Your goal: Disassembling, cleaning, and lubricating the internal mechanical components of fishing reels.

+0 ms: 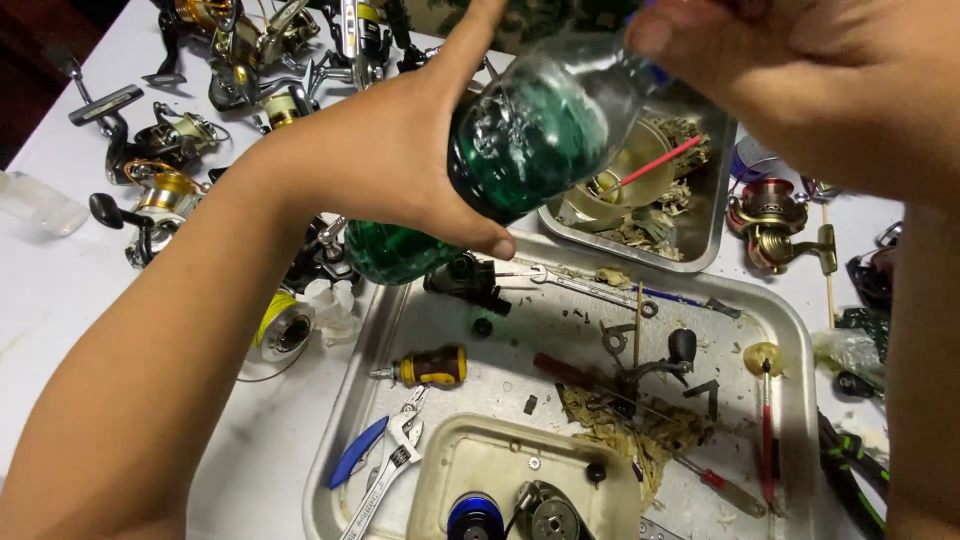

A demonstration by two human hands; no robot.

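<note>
My left hand (385, 150) is wrapped around a clear plastic bottle (500, 150) holding green liquid, tilted with its neck up toward the right. My right hand (790, 70) is at the bottle's neck, fingers closed around the cap end, which they hide. Both hands hover above a large metal tray (790, 310) of parts and tools. The bottle's base sits over the tray's far left corner.
In the large tray lie a stubby yellow-handled screwdriver (432, 367), blue-handled pliers (385, 450), a wrench (575, 283), a red screwdriver (730, 490) and a beige tub (470, 460) with reel parts. A smaller metal tray (710, 215) sits behind. Several fishing reels (160, 180) crowd the white table at left.
</note>
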